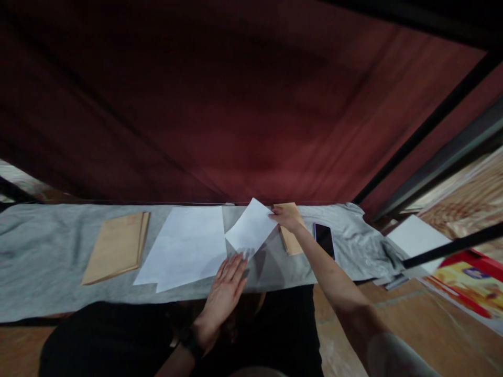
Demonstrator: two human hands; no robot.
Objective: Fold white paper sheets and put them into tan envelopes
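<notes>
A white sheet of paper (251,225), smaller than the sheets beside it and turned at an angle, lies between my hands. My right hand (286,217) pinches its right corner, above a stack of brown envelopes (291,242). With fingers stretched out flat, my left hand (228,285) rests at the lower edge of that sheet, close to the larger white sheets (188,243). Those larger sheets overlap each other on the grey cloth. A dark watch (191,340) is on my left wrist.
A grey cloth (43,251) covers the narrow table. Another pile of brown envelopes (116,246) lies at left. A phone (324,241) lies right of my right forearm. Behind the table hangs a dark red curtain (243,131). A red and yellow box (471,283) stands at right, near a black frame bar (456,246).
</notes>
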